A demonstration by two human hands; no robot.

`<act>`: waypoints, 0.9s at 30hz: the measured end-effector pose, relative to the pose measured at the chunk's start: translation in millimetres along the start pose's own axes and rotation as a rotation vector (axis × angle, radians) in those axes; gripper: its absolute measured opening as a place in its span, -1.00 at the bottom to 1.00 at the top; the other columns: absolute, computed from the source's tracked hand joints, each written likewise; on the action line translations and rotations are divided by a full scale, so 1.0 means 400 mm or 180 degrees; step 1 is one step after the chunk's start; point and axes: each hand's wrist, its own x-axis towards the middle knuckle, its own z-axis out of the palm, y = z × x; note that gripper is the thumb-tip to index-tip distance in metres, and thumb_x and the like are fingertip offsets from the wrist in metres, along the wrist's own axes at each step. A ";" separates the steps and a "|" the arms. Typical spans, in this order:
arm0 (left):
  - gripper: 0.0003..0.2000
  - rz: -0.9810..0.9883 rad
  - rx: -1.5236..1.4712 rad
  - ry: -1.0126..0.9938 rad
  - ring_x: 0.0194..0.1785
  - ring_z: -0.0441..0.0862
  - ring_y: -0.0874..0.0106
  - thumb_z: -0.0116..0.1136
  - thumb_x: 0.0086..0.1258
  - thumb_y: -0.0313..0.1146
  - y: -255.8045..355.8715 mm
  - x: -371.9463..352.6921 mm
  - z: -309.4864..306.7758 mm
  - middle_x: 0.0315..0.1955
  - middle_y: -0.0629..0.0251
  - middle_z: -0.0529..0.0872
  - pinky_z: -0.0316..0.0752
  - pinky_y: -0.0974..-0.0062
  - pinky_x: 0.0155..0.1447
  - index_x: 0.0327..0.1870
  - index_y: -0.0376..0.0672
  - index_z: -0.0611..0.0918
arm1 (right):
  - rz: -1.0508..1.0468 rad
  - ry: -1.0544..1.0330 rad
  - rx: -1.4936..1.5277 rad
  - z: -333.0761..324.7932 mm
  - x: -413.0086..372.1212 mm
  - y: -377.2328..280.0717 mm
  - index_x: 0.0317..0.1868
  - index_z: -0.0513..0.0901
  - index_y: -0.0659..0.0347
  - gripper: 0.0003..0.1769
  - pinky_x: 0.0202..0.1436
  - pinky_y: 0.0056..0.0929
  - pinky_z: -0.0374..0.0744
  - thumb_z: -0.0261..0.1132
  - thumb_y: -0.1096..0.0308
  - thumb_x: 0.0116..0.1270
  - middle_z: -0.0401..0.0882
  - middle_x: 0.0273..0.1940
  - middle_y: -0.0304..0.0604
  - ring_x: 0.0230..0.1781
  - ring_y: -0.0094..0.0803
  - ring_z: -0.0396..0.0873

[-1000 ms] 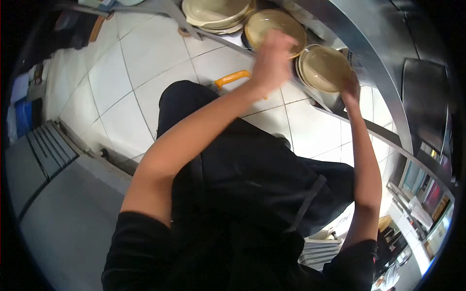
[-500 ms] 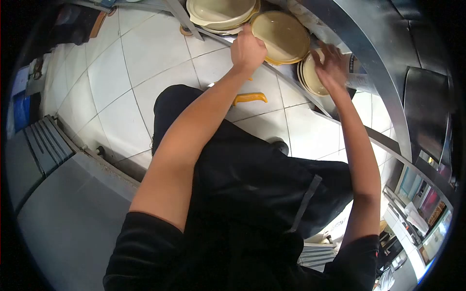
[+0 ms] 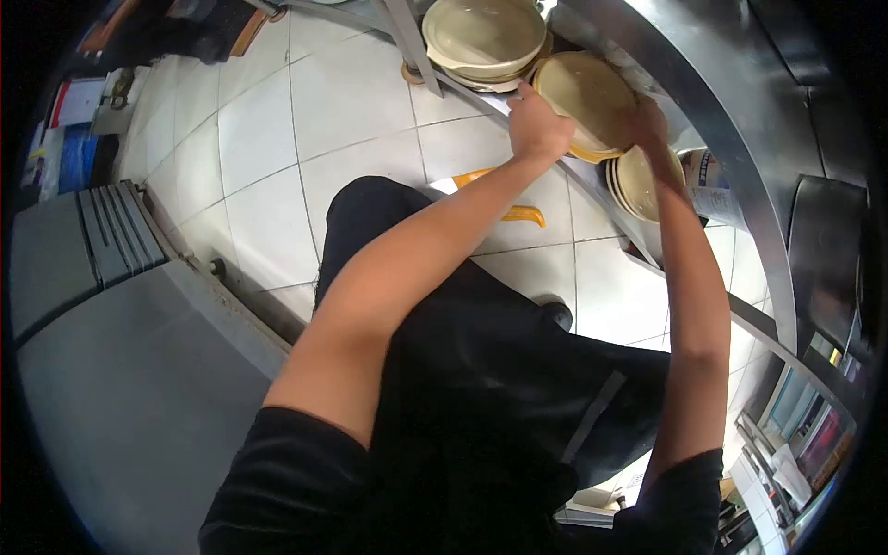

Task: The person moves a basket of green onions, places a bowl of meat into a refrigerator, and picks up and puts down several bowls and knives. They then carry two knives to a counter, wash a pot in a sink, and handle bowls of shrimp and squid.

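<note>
A cream baking dish with a yellow rim (image 3: pixel 585 100) lies on the low metal shelf. My left hand (image 3: pixel 541 127) is closed at its near left edge, the fingers partly hidden. At the dish's right side is my right hand (image 3: pixel 650 123), blurred, with its thumb over the rim and the other fingers hard to see. To the left sits a stack of larger cream dishes (image 3: pixel 486 39). Just below my right hand stands a stack of smaller cream bowls (image 3: pixel 638 188), partly covered by my forearm.
Two yellow-handled knives (image 3: pixel 525 215) lie on the white tiled floor (image 3: pixel 356 102) beside my knee. A labelled tub (image 3: pixel 710 176) stands right of the bowls. The curved steel table edge (image 3: pixel 731 120) overhangs the shelf. A grey appliance (image 3: pixel 139 370) is at the left.
My right hand has moved from above the small bowls to the right edge of the yellow-rimmed dish. My left hand stays at that dish's near edge. The view has shifted.
</note>
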 end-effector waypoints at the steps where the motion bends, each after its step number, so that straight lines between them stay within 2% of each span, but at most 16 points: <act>1: -0.32 0.0158 -0.0107 -0.0167 -0.07 0.52 -0.07 0.17 -0.01 -0.41 0.009 -0.018 -0.027 -0.07 -0.31 0.43 0.49 0.21 0.02 0.17 -0.48 0.17 | 0.0110 -0.0824 0.0572 -0.090 0.004 -0.017 -0.01 0.59 0.19 -0.49 -0.06 -0.22 0.51 0.26 0.15 0.00 0.64 -0.19 0.07 -0.12 -0.09 0.61; 2: -0.35 0.0311 -0.0217 -0.0342 -0.07 0.52 -0.07 0.16 -0.01 -0.42 0.015 -0.037 -0.053 -0.06 -0.32 0.43 0.50 0.21 0.02 0.13 -0.49 0.20 | 0.0239 -0.1657 0.1136 -0.145 -0.011 -0.027 -0.01 0.58 0.21 -0.50 -0.07 -0.24 0.51 0.26 0.19 0.00 0.64 -0.18 0.08 -0.13 -0.11 0.62; 4: -0.42 0.0309 -0.0244 -0.0438 -0.07 0.51 -0.11 0.12 -0.01 -0.42 0.038 -0.050 -0.103 -0.05 -0.35 0.42 0.49 0.19 0.02 0.07 -0.50 0.25 | -0.0209 -0.1203 0.1295 -0.185 -0.061 -0.041 0.00 0.57 0.23 -0.52 -0.11 -0.28 0.51 0.24 0.24 0.04 0.63 -0.17 0.07 -0.17 -0.16 0.62; 6: -0.48 0.0685 -0.0276 -0.0674 -0.04 0.51 -0.14 0.11 -0.03 -0.41 0.052 -0.060 -0.159 -0.10 -0.34 0.47 0.47 0.18 0.04 -0.02 -0.53 0.33 | -0.0438 -0.0774 0.1621 -0.231 -0.090 -0.078 0.00 0.57 0.23 -0.53 -0.12 -0.28 0.51 0.24 0.23 0.05 0.63 -0.17 0.07 -0.18 -0.17 0.62; 9: -0.53 0.0763 -0.0143 -0.0540 0.01 0.49 -0.15 0.10 -0.05 -0.42 0.098 -0.037 -0.269 -0.17 -0.32 0.51 0.45 0.18 0.06 -0.07 -0.50 0.42 | -0.0698 -0.0341 0.2040 -0.320 -0.131 -0.183 0.01 0.57 0.23 -0.54 -0.12 -0.29 0.50 0.23 0.23 0.07 0.63 -0.18 0.07 -0.18 -0.17 0.62; 11: -0.56 0.1113 -0.0199 -0.0396 -0.07 0.52 -0.16 0.08 -0.07 -0.43 0.111 0.013 -0.333 -0.20 -0.32 0.52 0.44 0.18 0.05 -0.09 -0.45 0.47 | -0.0880 -0.0164 0.2033 -0.347 -0.129 -0.266 0.01 0.57 0.24 -0.54 -0.13 -0.29 0.50 0.23 0.23 0.08 0.63 -0.19 0.07 -0.19 -0.18 0.62; 12: -0.61 0.1410 -0.0258 0.0087 -0.23 0.55 -0.14 0.04 -0.04 -0.48 0.092 0.055 -0.331 -0.26 -0.27 0.57 0.46 0.16 -0.01 -0.10 -0.41 0.50 | -0.0970 -0.0089 0.2031 -0.356 -0.127 -0.297 0.01 0.56 0.24 -0.54 -0.13 -0.29 0.50 0.22 0.23 0.08 0.63 -0.19 0.07 -0.19 -0.18 0.62; 13: -0.74 0.1894 -0.0760 0.0274 -0.27 0.63 0.12 0.08 0.14 -0.44 0.081 0.084 -0.332 -0.29 0.06 0.68 0.51 0.20 -0.16 -0.15 -0.31 0.61 | -0.1051 -0.0018 0.1970 -0.353 -0.111 -0.334 0.01 0.56 0.24 -0.54 -0.13 -0.29 0.50 0.22 0.23 0.09 0.62 -0.19 0.07 -0.19 -0.18 0.62; 14: -0.74 0.1929 -0.0752 0.0251 -0.27 0.63 0.12 0.08 0.14 -0.44 0.058 0.119 -0.315 -0.29 0.06 0.68 0.51 0.20 -0.16 -0.15 -0.31 0.61 | -0.1125 0.0045 0.1894 -0.346 -0.091 -0.369 0.01 0.56 0.24 -0.55 -0.13 -0.30 0.50 0.22 0.23 0.09 0.62 -0.20 0.07 -0.20 -0.19 0.62; 16: -0.66 0.0797 -0.1285 0.0607 -0.35 0.58 -0.04 -0.01 0.00 -0.52 0.038 0.156 -0.311 -0.30 -0.21 0.60 0.51 0.19 -0.13 -0.15 -0.45 0.52 | -0.1237 0.0180 0.1778 -0.328 -0.050 -0.450 0.01 0.56 0.24 -0.55 -0.14 -0.30 0.50 0.21 0.22 0.10 0.62 -0.20 0.07 -0.20 -0.19 0.62; 17: -0.69 0.0438 -0.1418 0.0169 -0.15 0.62 0.23 -0.10 0.17 -0.53 0.032 0.146 -0.319 -0.13 -0.04 0.58 0.61 0.40 -0.15 -0.08 -0.50 0.47 | -0.1251 0.0207 0.1728 -0.319 -0.025 -0.462 0.01 0.56 0.24 -0.55 -0.14 -0.30 0.50 0.21 0.22 0.10 0.62 -0.20 0.07 -0.20 -0.19 0.62; 18: -0.69 0.0454 -0.1407 0.0153 -0.15 0.62 0.23 -0.10 0.17 -0.53 0.041 0.117 -0.328 -0.13 -0.04 0.58 0.61 0.40 -0.15 -0.08 -0.50 0.47 | -0.1274 0.0245 0.1667 -0.303 -0.005 -0.490 0.01 0.56 0.24 -0.55 -0.14 -0.30 0.50 0.21 0.22 0.11 0.62 -0.21 0.07 -0.20 -0.20 0.62; 20: -0.71 -0.0190 -0.1860 -0.0008 -0.13 0.59 0.26 -0.10 0.21 -0.53 0.060 0.082 -0.326 -0.10 -0.03 0.55 0.62 0.43 -0.14 -0.06 -0.47 0.46 | -0.1282 0.0310 0.1539 -0.284 0.035 -0.522 0.01 0.56 0.24 -0.56 -0.14 -0.31 0.50 0.20 0.22 0.12 0.62 -0.21 0.07 -0.21 -0.20 0.62; 23: -0.71 -0.0265 -0.2113 -0.0008 -0.13 0.58 0.27 -0.05 0.25 -0.52 0.041 0.094 -0.314 -0.14 0.01 0.56 0.61 0.45 -0.13 -0.04 -0.49 0.44 | -0.1271 0.0344 0.1407 -0.255 0.077 -0.552 0.01 0.55 0.24 -0.56 -0.15 -0.31 0.50 0.19 0.22 0.13 0.62 -0.22 0.07 -0.22 -0.21 0.62; 27: -0.67 -0.0376 -0.1889 -0.0189 -0.08 0.55 0.27 0.00 0.26 -0.48 0.040 0.094 -0.332 -0.10 0.03 0.53 0.59 0.45 -0.12 -0.01 -0.51 0.40 | -0.1234 0.0407 0.1323 -0.255 0.091 -0.547 0.01 0.55 0.25 -0.57 -0.16 -0.32 0.50 0.18 0.21 0.15 0.61 -0.23 0.07 -0.23 -0.22 0.61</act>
